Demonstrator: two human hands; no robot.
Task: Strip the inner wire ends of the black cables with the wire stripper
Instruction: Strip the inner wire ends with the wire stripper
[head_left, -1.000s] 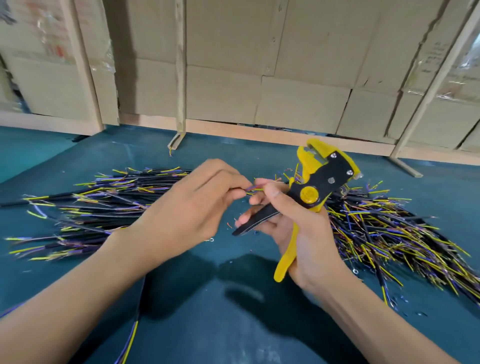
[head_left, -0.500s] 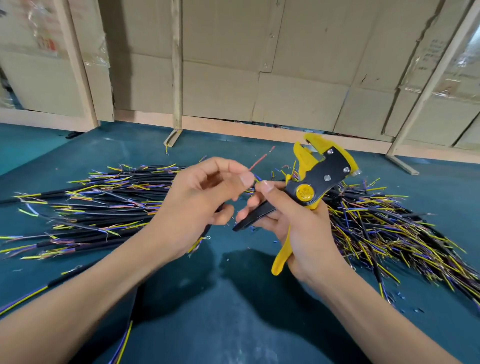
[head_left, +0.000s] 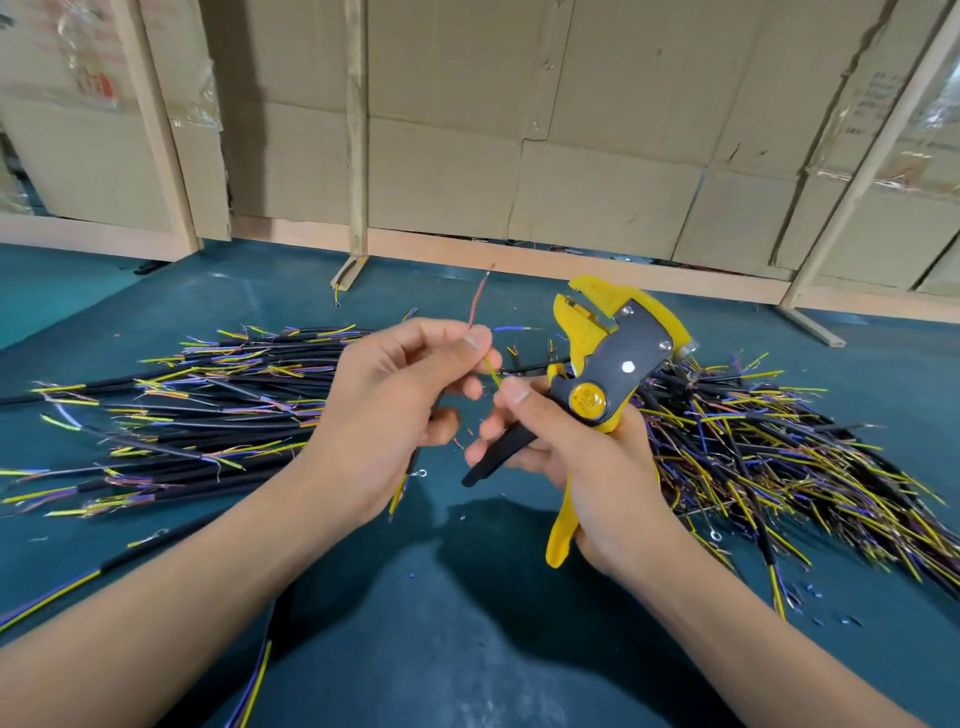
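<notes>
Since a second ago the red inner wire (head_left: 479, 296) has swung up; left hand (head_left: 400, 410) pinches the black multi-core cable (head_left: 415, 457), fanning wires apart; right hand (head_left: 587, 457) grips the yellow-and-grey wire stripper (head_left: 613, 358) beside it above the teal bench (head_left: 467, 623), ready to bite.

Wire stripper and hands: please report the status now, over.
Left hand pinches the cable's fanned inner wires. Right hand grips wire stripper, thumb on yellow-green wire. No wire in the jaws yet. Nothing blocking.
</notes>
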